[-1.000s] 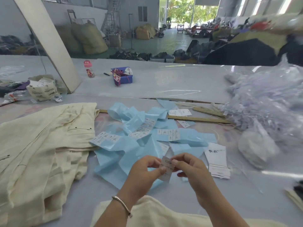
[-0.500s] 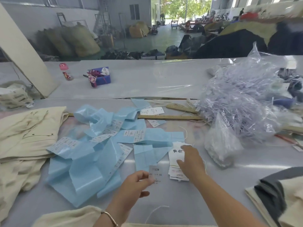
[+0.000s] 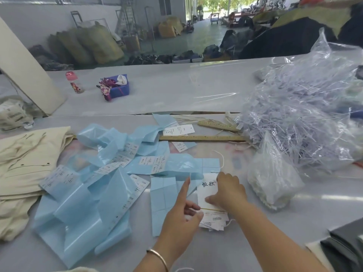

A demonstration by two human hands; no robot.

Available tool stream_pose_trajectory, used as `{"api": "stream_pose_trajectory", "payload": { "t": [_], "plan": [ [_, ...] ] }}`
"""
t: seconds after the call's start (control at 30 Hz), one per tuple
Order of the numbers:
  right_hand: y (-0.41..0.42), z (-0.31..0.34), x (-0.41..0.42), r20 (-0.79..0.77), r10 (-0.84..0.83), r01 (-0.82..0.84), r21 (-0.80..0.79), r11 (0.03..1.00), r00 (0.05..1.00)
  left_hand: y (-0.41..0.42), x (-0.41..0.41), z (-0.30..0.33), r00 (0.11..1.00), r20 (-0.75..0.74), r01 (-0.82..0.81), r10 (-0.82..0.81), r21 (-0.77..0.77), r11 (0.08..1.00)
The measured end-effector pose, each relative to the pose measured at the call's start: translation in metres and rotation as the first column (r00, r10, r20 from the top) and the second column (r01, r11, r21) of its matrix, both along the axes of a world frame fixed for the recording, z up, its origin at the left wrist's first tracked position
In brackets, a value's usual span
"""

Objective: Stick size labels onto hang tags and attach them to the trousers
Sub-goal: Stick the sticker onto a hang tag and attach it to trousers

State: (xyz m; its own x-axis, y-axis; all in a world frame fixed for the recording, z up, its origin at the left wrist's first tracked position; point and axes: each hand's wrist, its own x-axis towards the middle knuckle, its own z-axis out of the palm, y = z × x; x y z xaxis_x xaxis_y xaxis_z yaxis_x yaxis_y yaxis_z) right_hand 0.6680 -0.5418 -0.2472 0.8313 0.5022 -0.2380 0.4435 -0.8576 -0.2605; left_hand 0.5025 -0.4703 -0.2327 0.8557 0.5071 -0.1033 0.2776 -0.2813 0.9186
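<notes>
A stack of white hang tags bound by a yellow rubber band lies on the grey table. My right hand grips the top tag, thumb on its face and fingers curled over its right edge. My left hand is just left of the stack, index finger straight, thumb and other fingers pinching a small white size label that is barely visible. Light blue backing strips with printed size labels are heaped to the left. Cream trousers lie at the far left.
A big clear bag of plastic tag fasteners and a smaller white bag fill the right. Two wooden rulers lie behind the strips. A purple box and pink bottle stand further back. Dark garments sit at bottom right.
Both hands left the spot where they held the label together. My right hand went to the hang tag stack and gripped the top tag; my left hand followed with the label.
</notes>
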Motion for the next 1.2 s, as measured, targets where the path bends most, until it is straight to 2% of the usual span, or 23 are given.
{"api": "stream_pose_trajectory", "payload": {
  "t": [0.27,0.37,0.5,0.67,0.83,1.0,1.2],
  "plan": [
    [0.002,-0.011,-0.020,-0.020,-0.277,0.278,0.082,0.957,0.961,-0.011,0.039,-0.022,0.997,-0.072,0.004,0.014,0.245,0.969],
    [0.003,-0.012,-0.021,-0.109,-0.349,0.364,0.168,0.916,0.931,-0.008,0.036,-0.030,0.997,-0.082,0.016,0.006,0.255,0.967],
    [0.003,-0.012,-0.025,-0.150,-0.371,0.398,0.241,0.885,0.916,-0.004,0.035,-0.037,0.998,-0.058,-0.011,0.024,0.215,0.977],
    [-0.004,-0.008,-0.031,-0.279,-0.395,0.483,0.526,0.700,0.875,-0.003,0.032,-0.043,0.998,-0.058,0.014,-0.003,0.189,0.982],
    [-0.013,-0.010,-0.030,-0.257,-0.388,0.459,0.618,0.638,0.885,-0.005,0.029,-0.046,1.000,-0.016,0.000,0.003,0.207,0.978],
    [-0.016,-0.017,-0.034,-0.319,-0.389,0.481,0.751,0.452,0.864,-0.004,0.027,-0.049,0.997,0.056,-0.061,0.057,0.082,0.995],
    [-0.015,-0.013,-0.035,-0.289,-0.457,0.461,0.824,0.329,0.841,-0.006,0.018,-0.046,0.988,0.128,-0.090,0.089,0.004,0.996]
  ]
}}
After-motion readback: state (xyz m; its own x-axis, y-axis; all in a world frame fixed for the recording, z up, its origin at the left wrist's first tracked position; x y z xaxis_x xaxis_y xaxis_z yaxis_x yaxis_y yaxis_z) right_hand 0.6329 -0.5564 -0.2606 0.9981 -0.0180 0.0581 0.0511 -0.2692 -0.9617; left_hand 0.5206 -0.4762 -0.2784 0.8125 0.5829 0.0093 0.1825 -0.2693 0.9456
